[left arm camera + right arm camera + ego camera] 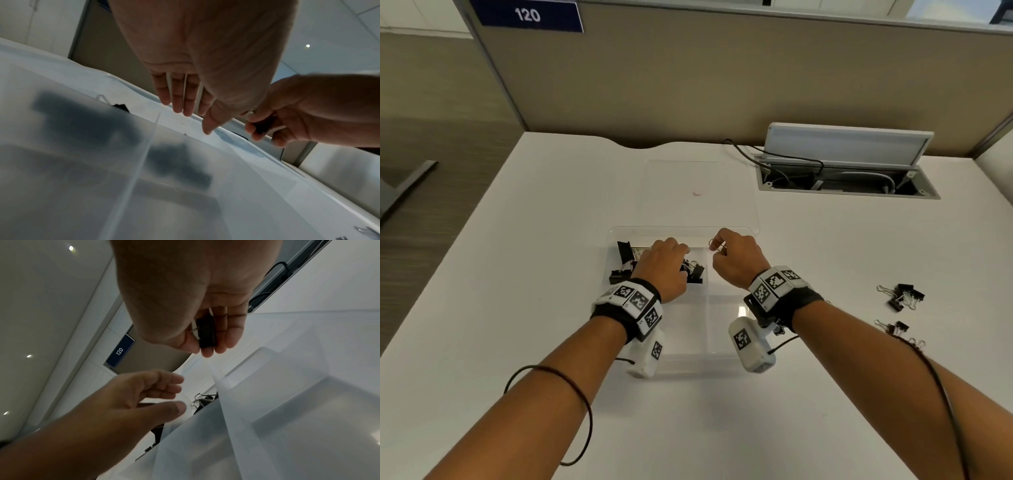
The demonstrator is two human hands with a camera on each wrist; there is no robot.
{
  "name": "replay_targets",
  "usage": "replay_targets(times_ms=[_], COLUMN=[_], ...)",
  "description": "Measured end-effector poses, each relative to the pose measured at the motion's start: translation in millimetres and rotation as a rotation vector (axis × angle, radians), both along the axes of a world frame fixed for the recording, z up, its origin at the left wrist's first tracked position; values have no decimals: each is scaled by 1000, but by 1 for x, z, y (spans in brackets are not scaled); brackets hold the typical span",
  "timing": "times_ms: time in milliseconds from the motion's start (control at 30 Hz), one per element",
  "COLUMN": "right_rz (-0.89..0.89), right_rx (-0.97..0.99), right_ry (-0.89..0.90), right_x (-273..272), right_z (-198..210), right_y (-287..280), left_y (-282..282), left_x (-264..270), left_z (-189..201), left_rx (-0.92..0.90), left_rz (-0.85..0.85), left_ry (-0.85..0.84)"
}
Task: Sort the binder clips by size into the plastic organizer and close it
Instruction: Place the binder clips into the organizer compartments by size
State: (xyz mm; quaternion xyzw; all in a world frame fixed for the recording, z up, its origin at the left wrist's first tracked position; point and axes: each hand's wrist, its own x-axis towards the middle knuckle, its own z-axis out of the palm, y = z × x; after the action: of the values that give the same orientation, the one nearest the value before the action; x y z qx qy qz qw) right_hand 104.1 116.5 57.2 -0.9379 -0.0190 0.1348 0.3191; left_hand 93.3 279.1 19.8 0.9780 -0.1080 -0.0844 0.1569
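Note:
A clear plastic organizer (681, 228) lies on the white table, its lid (698, 178) folded flat behind it. Large black binder clips (625, 251) fill its far-left compartment and smaller ones (695, 270) sit in the compartment beside it. My left hand (678, 248) hovers over these clips; in the left wrist view the left hand (185, 105) has straight fingers and holds nothing. My right hand (722, 246) pinches a black binder clip (206, 332) above the far-right compartment, its wire handle (717, 245) sticking up. Small loose clips (902, 296) lie on the table at right.
Another small clip (893, 327) lies near my right forearm. An open cable hatch (842, 178) with cords sits at the back right. A beige partition (688, 85) closes off the table's far edge. The organizer's near compartments (726, 318) hold nothing.

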Motion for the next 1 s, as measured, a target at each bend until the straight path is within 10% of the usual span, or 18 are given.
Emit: replay_targets(times_ms=[300,1000], right_rz=[-68,-93], right_rx=[28,117], right_ry=[-9,-16], right_x=[-8,1], right_z=[-5,-13], right_y=[-33,-36], left_y=[-21,9], left_x=[39,46], left_z=[-12,21], left_rx=[291,-419], left_rz=[-162,394], left_ry=[135,38])
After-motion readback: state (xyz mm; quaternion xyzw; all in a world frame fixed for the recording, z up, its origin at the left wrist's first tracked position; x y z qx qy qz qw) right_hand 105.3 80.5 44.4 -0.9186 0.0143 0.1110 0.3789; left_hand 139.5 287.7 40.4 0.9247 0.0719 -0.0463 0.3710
